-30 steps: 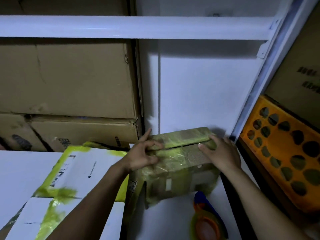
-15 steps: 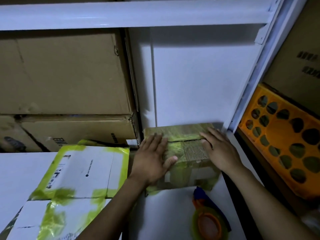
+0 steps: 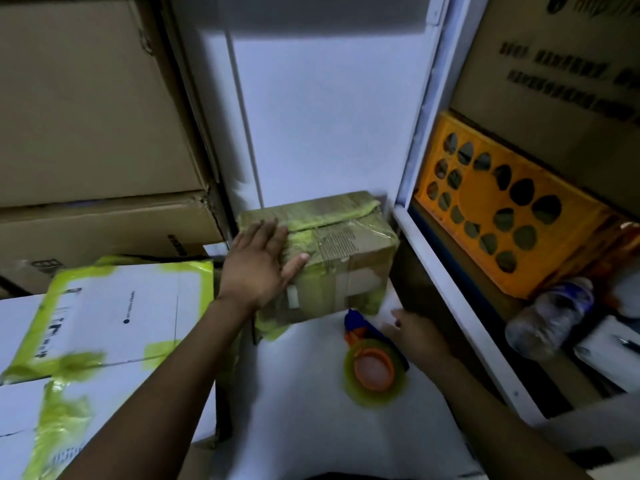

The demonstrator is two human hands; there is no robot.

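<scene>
A small cardboard box (image 3: 341, 258) wrapped in yellow-green tape sits on the white shelf (image 3: 304, 403), pushed back against the white rear wall. My left hand (image 3: 258, 268) lies flat on the box's top left part, fingers straight and thumb spread. My right hand (image 3: 417, 336) hovers low over the shelf in front of the box's right corner, fingers loosely extended, holding nothing. Just left of that hand lies a tape dispenser (image 3: 372, 363) with a blue handle, orange core and yellow-green roll.
White parcels (image 3: 114, 317) with yellow-green tape lie at the left. Large cardboard boxes (image 3: 90, 109) are stacked behind them. A white upright post (image 3: 446, 271) divides the shelf from an orange perforated crate (image 3: 498, 209) and a clear plastic bottle (image 3: 550, 317) on the right.
My right hand has come off the box and moved down toward the tape dispenser. My left hand stays flat on the box. The view has tilted down and to the right.
</scene>
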